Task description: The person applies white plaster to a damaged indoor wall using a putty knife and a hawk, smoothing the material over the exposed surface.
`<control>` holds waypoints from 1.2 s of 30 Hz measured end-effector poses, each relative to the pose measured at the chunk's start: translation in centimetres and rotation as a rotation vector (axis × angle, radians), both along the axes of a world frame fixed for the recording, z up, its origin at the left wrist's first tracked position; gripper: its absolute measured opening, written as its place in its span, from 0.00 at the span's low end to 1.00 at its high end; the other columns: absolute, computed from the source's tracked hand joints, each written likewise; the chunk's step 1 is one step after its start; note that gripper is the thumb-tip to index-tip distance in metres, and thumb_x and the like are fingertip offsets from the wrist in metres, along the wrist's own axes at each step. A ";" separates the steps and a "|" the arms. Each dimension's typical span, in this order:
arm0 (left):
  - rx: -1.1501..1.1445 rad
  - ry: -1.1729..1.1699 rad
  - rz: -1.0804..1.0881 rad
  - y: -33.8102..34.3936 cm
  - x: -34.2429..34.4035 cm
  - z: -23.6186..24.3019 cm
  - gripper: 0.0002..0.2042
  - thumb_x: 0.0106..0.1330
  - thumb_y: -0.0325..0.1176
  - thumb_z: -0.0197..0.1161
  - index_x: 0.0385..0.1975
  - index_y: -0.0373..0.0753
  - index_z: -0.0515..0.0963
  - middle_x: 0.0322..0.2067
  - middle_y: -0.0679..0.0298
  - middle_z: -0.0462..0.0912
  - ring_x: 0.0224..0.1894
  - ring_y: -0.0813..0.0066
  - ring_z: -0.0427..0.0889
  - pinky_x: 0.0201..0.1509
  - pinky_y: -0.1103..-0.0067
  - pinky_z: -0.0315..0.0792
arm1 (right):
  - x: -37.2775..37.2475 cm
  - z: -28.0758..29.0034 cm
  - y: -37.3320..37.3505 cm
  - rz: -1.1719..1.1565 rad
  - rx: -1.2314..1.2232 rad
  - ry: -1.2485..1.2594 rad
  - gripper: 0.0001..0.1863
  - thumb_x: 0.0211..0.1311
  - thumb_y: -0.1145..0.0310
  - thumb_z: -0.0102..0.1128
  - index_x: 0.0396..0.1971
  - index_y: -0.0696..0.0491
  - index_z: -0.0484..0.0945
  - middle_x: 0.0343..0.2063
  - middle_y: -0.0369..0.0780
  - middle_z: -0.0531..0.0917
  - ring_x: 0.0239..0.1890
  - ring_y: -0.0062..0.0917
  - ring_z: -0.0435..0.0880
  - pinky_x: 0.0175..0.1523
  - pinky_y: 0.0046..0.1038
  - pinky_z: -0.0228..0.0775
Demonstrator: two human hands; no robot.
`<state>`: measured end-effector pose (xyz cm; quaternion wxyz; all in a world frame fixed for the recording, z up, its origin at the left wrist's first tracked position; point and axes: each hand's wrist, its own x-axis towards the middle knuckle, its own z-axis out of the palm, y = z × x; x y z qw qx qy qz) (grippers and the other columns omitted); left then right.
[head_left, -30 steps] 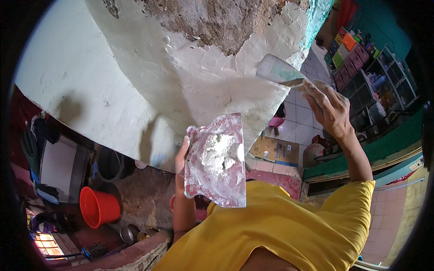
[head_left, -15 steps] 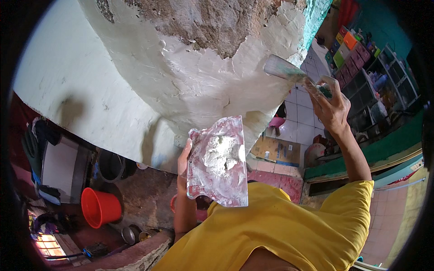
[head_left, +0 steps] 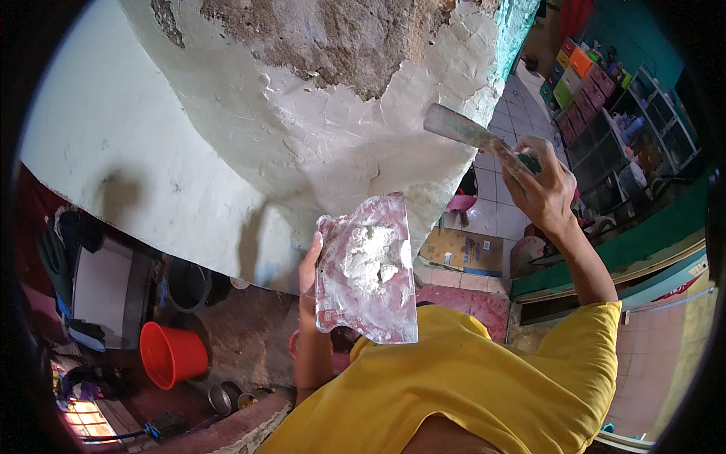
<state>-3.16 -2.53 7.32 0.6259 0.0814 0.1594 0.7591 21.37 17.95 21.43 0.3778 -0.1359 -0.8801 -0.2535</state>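
My left hand (head_left: 308, 271) grips a flat, plaster-smeared board (head_left: 342, 312) by its left edge, its fingers mostly hidden underneath. A lump of white plaster (head_left: 368, 257) lies on the board's middle. Raised on the right, my right hand (head_left: 546, 181) is closed around the handle of a putty knife (head_left: 457, 127). The wide blade points left over the right part of the wall (head_left: 355, 144); whether it touches the surface I cannot tell. Smooth whitish plaster covers much of this wall, while a rough brown patch (head_left: 325, 38) shows bare at the top.
On the left floor stand a red bucket (head_left: 172, 356), a dark tub (head_left: 187, 281) and metal bowls (head_left: 221, 399). Coloured drawers (head_left: 578, 83) and a glass-fronted rack (head_left: 650, 113) stand at the far right. A green ledge (head_left: 628, 246) runs beside my right arm. Flattened cardboard (head_left: 461, 250) lies beyond the board.
My right hand and the putty knife have shifted slightly left and down along the wall. The board in my left hand stays nearly in place, and the whole view has shifted a little.
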 end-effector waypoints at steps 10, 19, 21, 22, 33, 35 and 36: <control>-0.023 0.016 0.080 -0.5 -0.2 -1.8 0.24 0.70 0.46 0.40 0.56 0.33 0.64 0.54 0.52 0.70 0.56 0.59 0.70 0.62 0.65 0.62 | 3.3 0.9 -1.1 -0.221 -0.050 0.008 0.20 0.40 0.74 0.66 0.38 0.40 0.82 0.35 0.32 0.74 0.24 0.22 0.78 0.24 0.24 0.72; 0.041 0.004 0.056 0.1 -0.3 -1.8 0.24 0.71 0.44 0.38 0.57 0.31 0.63 0.54 0.51 0.70 0.55 0.60 0.71 0.61 0.66 0.64 | -0.1 2.8 -1.9 -0.142 0.010 -0.161 0.23 0.42 0.75 0.63 0.43 0.42 0.79 0.34 0.34 0.73 0.29 0.26 0.78 0.30 0.25 0.74; 0.040 -0.012 0.063 0.1 -0.5 -2.6 0.23 0.71 0.44 0.38 0.57 0.31 0.63 0.54 0.51 0.70 0.55 0.60 0.71 0.60 0.65 0.64 | -0.3 3.0 -1.6 -0.163 0.013 -0.174 0.22 0.42 0.75 0.63 0.43 0.43 0.79 0.35 0.34 0.73 0.29 0.26 0.78 0.31 0.25 0.75; 0.038 -0.032 0.058 0.1 -0.6 -2.8 0.24 0.71 0.44 0.38 0.57 0.31 0.63 0.54 0.51 0.70 0.55 0.60 0.71 0.60 0.65 0.64 | 0.1 3.4 -1.9 -0.213 0.012 -0.162 0.21 0.43 0.75 0.63 0.41 0.42 0.80 0.36 0.34 0.73 0.29 0.26 0.79 0.31 0.26 0.75; 0.051 -0.060 -0.017 -0.4 -0.1 -1.0 0.25 0.70 0.46 0.39 0.56 0.31 0.64 0.54 0.49 0.70 0.56 0.58 0.70 0.61 0.63 0.63 | 0.9 4.6 -2.2 -0.112 0.042 -0.294 0.20 0.44 0.71 0.63 0.42 0.42 0.79 0.34 0.36 0.73 0.30 0.26 0.78 0.31 0.26 0.74; 0.102 -0.045 -0.020 -0.1 -0.4 -2.0 0.25 0.70 0.46 0.39 0.57 0.31 0.63 0.55 0.49 0.69 0.57 0.58 0.70 0.62 0.63 0.62 | -0.7 4.8 -1.5 -0.063 0.109 -0.319 0.18 0.47 0.71 0.60 0.41 0.45 0.78 0.33 0.36 0.72 0.31 0.25 0.77 0.31 0.26 0.74; 0.128 -0.039 -0.018 0.1 -0.5 -2.5 0.25 0.70 0.46 0.39 0.58 0.31 0.62 0.55 0.49 0.68 0.57 0.58 0.69 0.62 0.63 0.62 | -1.2 4.9 -1.2 -0.058 0.113 -0.343 0.17 0.47 0.71 0.60 0.41 0.45 0.78 0.33 0.36 0.72 0.31 0.25 0.77 0.32 0.26 0.74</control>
